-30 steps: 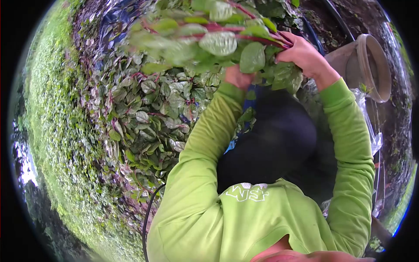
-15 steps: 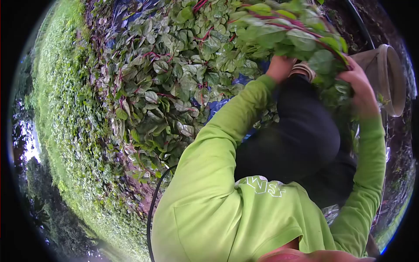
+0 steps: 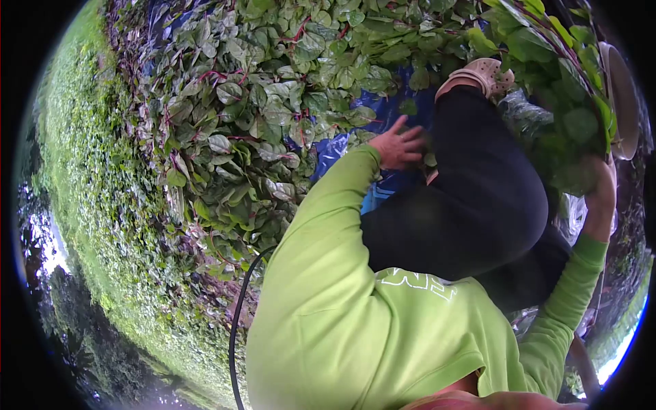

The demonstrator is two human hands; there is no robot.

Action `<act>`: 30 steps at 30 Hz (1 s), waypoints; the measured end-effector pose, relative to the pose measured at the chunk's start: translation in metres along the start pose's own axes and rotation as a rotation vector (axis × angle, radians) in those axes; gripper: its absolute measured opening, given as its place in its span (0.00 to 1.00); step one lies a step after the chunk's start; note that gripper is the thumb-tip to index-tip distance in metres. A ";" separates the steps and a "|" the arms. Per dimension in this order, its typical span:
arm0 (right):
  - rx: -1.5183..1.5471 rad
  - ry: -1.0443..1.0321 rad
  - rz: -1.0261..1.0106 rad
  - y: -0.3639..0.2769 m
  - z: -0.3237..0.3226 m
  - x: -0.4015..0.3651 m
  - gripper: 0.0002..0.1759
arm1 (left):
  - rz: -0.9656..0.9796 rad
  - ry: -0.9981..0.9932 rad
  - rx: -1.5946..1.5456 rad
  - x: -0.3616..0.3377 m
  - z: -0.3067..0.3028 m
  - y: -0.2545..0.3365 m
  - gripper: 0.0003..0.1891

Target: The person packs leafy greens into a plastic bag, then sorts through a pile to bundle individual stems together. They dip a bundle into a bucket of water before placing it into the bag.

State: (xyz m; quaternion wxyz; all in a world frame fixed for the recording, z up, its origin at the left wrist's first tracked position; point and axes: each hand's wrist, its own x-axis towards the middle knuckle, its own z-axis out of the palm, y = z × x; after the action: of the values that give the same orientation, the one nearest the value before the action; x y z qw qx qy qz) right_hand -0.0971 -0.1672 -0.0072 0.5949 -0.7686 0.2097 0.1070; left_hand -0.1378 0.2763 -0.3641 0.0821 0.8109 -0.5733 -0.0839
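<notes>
My left hand [image 3: 400, 145] holds nothing, its fingers spread, beside my bent knee and above a blue plastic sheet [image 3: 393, 106]. At the right, my right hand [image 3: 600, 183] grips a bunch of Malabar spinach [image 3: 577, 113], with red-purple stems and broad green leaves. The leaves partly hide its fingers. The bunch reaches upward past a bucket-like container [image 3: 623, 102]. Left of my left hand lies a wide heap of cut Malabar spinach [image 3: 266, 109], partly covering the sheet.
A beige clog [image 3: 482, 75] is on my foot between the heap and the bunch. Clear plastic [image 3: 526, 113] lies near it. A black cable [image 3: 236, 328] curves by my left side. Low green plants [image 3: 89, 171] grow along the left.
My left hand has let go of the bunch and drawn back, down and left. My right hand has carried the bunch to the right and lower, uncovering the clog.
</notes>
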 end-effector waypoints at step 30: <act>0.138 -0.010 -0.045 -0.030 0.016 0.094 0.22 | -1.338 -0.332 0.132 -0.211 -0.056 -0.237 0.33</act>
State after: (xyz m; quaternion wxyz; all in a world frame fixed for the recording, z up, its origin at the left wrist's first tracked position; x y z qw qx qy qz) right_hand 0.0015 -0.1641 -0.0248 0.6498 -0.7296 0.1964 0.0828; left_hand 0.0234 0.5553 -0.3549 -0.1256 0.9700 0.0410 -0.2042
